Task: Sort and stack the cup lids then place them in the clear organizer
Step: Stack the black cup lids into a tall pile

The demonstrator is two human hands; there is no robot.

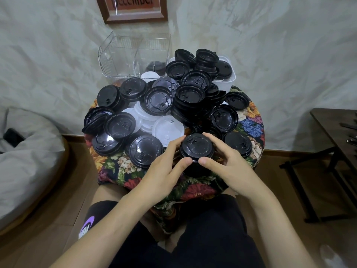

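A seated person looks down on a small round counter (119,171) draped in a floral cloth and crowded with disposable cup lids. At its near edge, both hands hold a short stack of black cup lids (197,149). The left hand (163,171) and right hand (229,167) cup it from either side, each grip closed on the stack's rims, thumbs meeting in front and fingers reaching round the back.

The lids are glossy black domed discs with a raised rim and a sip tab moulded on top. They are likely very light, thin and springy, and slick enough for nested ones to slide or lean. The rim edges low on the stack look like the safest place to hold, squeezed only gently.

Loose black lids (119,124) and white lids (168,130) lie scattered and overlapping beyond the hands. A taller leaning black pile (190,95) stands mid-counter. The clear organizer (119,55) sits at the far edge against the wall, beside a white tub (230,78) heaped with more black lids.
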